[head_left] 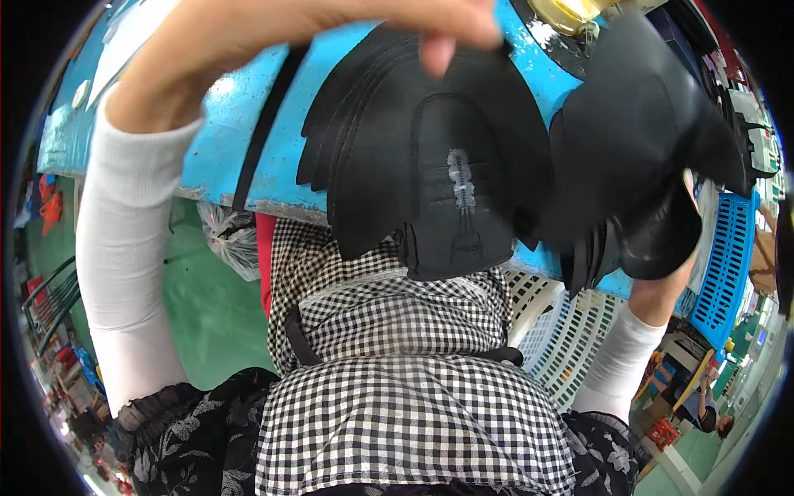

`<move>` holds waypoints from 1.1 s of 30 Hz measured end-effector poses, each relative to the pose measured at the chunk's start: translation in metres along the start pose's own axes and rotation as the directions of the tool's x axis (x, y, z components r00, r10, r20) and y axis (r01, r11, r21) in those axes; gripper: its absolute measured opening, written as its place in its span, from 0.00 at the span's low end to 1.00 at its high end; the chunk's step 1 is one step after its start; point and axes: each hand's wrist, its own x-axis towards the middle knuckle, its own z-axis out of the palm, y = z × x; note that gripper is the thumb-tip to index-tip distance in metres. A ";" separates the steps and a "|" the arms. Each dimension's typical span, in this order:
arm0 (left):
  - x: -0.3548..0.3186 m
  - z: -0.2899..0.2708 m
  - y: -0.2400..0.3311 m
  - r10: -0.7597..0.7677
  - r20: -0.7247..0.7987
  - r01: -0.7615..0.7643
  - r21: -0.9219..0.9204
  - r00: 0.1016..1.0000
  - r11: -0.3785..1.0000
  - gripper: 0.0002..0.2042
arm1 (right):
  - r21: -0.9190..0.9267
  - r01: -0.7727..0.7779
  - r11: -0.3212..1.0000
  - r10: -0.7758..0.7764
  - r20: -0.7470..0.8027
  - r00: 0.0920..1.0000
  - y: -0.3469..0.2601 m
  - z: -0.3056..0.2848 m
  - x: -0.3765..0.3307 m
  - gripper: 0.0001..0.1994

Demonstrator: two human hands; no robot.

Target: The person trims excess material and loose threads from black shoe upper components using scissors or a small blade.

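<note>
On the blue table (223, 124) lies a fanned stack of black shoe uppers (376, 132), overhanging the near edge. The top one has U-shaped stitching and a whitish smear down its middle. My left hand (405, 21) reaches across from the left, over the far end of the stack. Its fingers are smeared by motion and partly cut off by the upper edge. At the right, my right hand (689, 183) is mostly hidden behind a raised, blurred black upper (637, 116), which it grips. More black pieces (589, 256) hang below that one.
A black strap (269, 124) crosses the table at the left. Beyond the stack is a yellowish container (566, 12). A white basket (566, 339) stands below the table edge, a blue crate (724, 264) at the right. A clear plastic bag (230, 236) hangs at the left.
</note>
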 end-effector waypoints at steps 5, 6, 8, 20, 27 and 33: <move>0.022 0.045 -0.009 -0.055 0.373 0.012 0.117 0.926 0.993 0.05 | -0.634 -0.118 0.764 0.025 -0.154 0.988 -0.006 -0.078 0.019 0.19; 0.022 0.050 -0.009 -0.039 0.393 -0.020 0.146 0.919 0.989 0.05 | -0.490 -0.092 0.867 0.022 -0.147 0.989 -0.002 -0.085 0.018 0.18; 0.023 0.063 -0.019 -0.011 0.401 -0.079 0.208 0.916 0.975 0.05 | -0.330 -0.084 0.940 0.040 -0.137 0.990 -0.011 -0.085 0.006 0.16; 0.022 0.070 -0.037 0.094 0.314 -0.211 0.362 0.945 0.908 0.04 | -0.354 0.695 0.625 -0.072 0.861 0.504 0.003 0.072 0.007 0.08; 0.023 0.071 -0.041 0.143 0.294 -0.248 0.359 0.945 0.900 0.06 | -0.311 0.813 0.491 -0.003 0.933 0.359 0.013 0.090 0.014 0.10; 0.022 0.052 -0.038 -0.010 0.220 -0.101 0.488 0.975 0.867 0.11 | -0.263 0.755 0.601 -0.025 0.938 0.347 0.016 0.094 0.021 0.08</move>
